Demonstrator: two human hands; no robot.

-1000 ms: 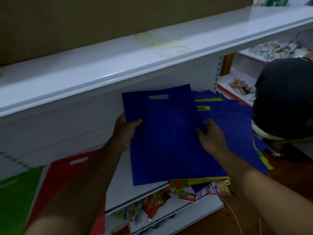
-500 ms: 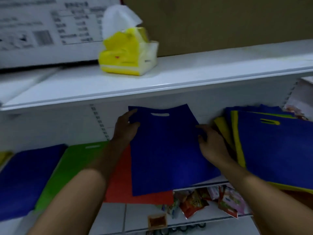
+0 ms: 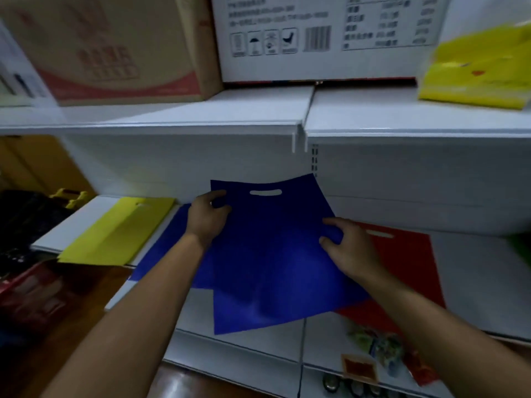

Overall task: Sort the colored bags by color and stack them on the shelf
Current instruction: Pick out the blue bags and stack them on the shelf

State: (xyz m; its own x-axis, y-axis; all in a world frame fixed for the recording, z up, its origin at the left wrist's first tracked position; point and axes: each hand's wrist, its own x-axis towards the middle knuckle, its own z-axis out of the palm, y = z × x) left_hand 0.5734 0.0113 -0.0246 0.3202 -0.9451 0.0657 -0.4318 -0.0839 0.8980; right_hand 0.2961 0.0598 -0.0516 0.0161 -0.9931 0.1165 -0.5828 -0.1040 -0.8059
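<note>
Carried bag: flat royal-blue non-woven bag with a die-cut handle slot (image 3: 275, 254), held above the middle shelf, slot end far, near edge sagging past the shelf lip; kept spread, presumably so it lands flat.
Left hand: left hand (image 3: 207, 218) gripping the bag's far-left edge near the slot, thumb on top, fingers curled beneath.
Right hand: right hand (image 3: 349, 249) pinching the bag's right edge, fingers bent round the fabric; paired with the left to keep the sheet taut.
Blue pile: another flat blue bag (image 3: 166, 248) lying on the shelf just left of and partly under the carried one; likely the matching stack, so the carried bag probably belongs there.
Other colours: flat yellow bag (image 3: 120, 229) farther left, overhanging the shelf edge; flat red bag (image 3: 402, 271) to the right, partly covered by the carried bag; kept apart, one colour per spot.
Support: white metal middle shelf (image 3: 474, 285) bearing all three piles.
Above: white upper shelf (image 3: 201, 110) holding a brown cardboard carton (image 3: 109, 44), a white printed carton (image 3: 316, 38) and a blurred yellow package (image 3: 479, 67) far right.
Below: snack packets (image 3: 379, 349) on a lower shelf, blurred.
</note>
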